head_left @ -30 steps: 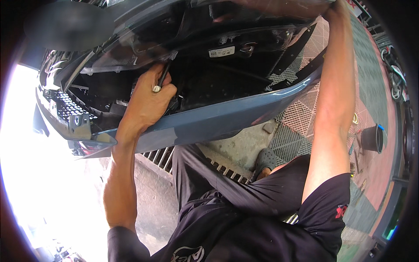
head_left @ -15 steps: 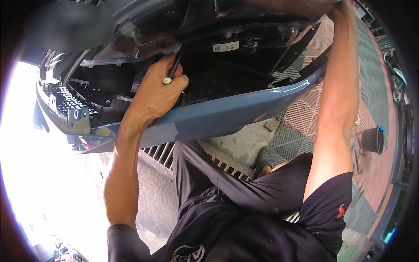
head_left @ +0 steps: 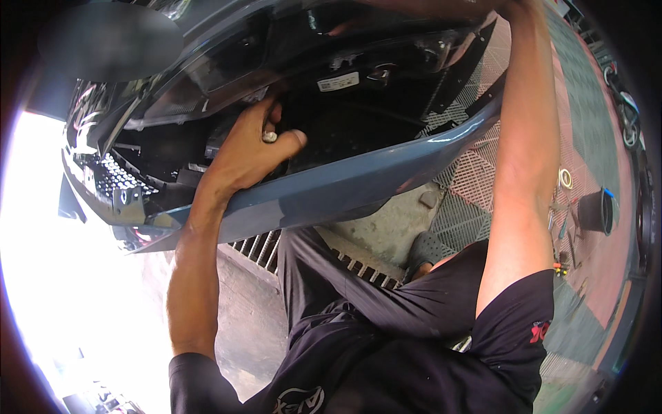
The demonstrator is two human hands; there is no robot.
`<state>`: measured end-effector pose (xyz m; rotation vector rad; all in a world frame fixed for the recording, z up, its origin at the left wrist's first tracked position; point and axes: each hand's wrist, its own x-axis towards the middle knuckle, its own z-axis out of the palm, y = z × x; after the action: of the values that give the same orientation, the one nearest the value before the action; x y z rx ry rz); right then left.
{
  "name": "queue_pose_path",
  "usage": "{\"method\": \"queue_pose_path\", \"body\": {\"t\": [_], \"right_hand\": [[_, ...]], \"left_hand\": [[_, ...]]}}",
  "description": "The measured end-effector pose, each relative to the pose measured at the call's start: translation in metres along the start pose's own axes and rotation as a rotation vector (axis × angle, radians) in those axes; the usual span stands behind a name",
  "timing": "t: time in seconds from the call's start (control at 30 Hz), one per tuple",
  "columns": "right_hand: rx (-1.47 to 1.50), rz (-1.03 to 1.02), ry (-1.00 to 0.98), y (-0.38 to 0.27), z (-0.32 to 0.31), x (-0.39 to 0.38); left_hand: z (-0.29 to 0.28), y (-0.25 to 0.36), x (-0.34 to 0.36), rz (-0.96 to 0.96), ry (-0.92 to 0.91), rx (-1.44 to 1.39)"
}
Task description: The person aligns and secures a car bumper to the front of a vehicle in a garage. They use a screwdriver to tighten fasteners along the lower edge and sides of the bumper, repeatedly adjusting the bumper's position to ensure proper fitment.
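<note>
Between the dark housing (head_left: 324,41) above and the blue-grey bumper cover (head_left: 358,181) below, left hand (head_left: 252,148) reaches into the gap. Fingers curled round a slim tool; its silver end (head_left: 269,137) pokes out between thumb and forefinger, the rest mostly hidden in the grasp. Fingertips close under the housing, little headroom there. Wrist crosses the upper lip of the cover; contact or slight clearance, cannot tell.

To the right of the thumb, the black cavity (head_left: 352,131) is roomy, narrowing toward the cover's far end, where lattice floor tiles (head_left: 476,172) show through. Leftward it is tighter: brackets, and a perforated mesh (head_left: 121,174) near the cover's left corner. White label (head_left: 338,81) on the housing, well clear of the fingers.

Right hand (head_left: 512,10) at the top edge, beside the housing's right end, mostly cut off; grip cannot be told. Its forearm passes just outside the cover's tapered tip. Tiled floor spreads beyond it, with a black bucket (head_left: 594,212) standing well apart.

Under the cover's lower edge: knees in dark trousers (head_left: 379,303), a slotted drain grate (head_left: 256,250) and bare concrete (head_left: 376,222).
</note>
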<state>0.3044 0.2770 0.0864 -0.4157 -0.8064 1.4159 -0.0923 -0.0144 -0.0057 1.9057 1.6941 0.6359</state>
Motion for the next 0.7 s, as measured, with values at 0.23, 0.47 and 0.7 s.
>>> {"method": "queue_pose_path", "body": {"t": [0.23,0.47,0.7], "right_hand": [[-0.042,-0.047,0.01,0.0,0.0,0.003],[-0.042,-0.07,0.025,0.004,0.013,-0.003],[-0.049,-0.046,0.108,0.012,0.025,-0.008]], "left_hand": [[-0.006,-0.006,0.001,-0.021,-0.298,-0.74],[-0.014,-0.01,-0.004,-0.179,-0.319,-1.139],[-0.021,-0.017,-0.016,-0.34,-0.226,-1.082]]}}
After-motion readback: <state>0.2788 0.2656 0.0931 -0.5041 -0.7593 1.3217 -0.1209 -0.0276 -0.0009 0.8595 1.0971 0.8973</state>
